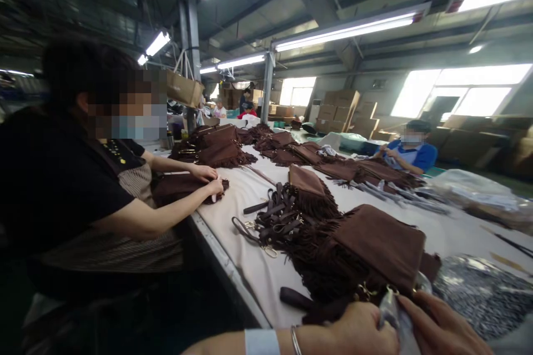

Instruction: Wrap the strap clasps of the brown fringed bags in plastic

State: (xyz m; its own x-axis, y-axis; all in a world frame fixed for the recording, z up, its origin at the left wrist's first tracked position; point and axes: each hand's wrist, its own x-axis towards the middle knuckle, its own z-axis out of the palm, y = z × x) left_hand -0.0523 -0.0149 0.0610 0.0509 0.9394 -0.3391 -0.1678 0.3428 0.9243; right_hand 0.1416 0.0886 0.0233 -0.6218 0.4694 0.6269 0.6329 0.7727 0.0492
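At the lower right, my left hand (364,328), with a bracelet and a pale band on the wrist, is closed on a grey-white wrapping (389,310). Beside it, my right hand (443,324) has its fingers pressed on the same wrapping, near a gold-coloured clasp. Just beyond both hands lies a brown fringed bag (378,241) on the pale-covered table (250,266). A dark strap (295,298) sticks out left of my left hand.
Dark straps with metal clips (277,216) lie beside another fringed bag (308,180). More brown bags (220,147) are piled farther back. A person (83,177) works at the left edge, another (416,150) across the table. A clear plastic bag (483,288) sits at right.
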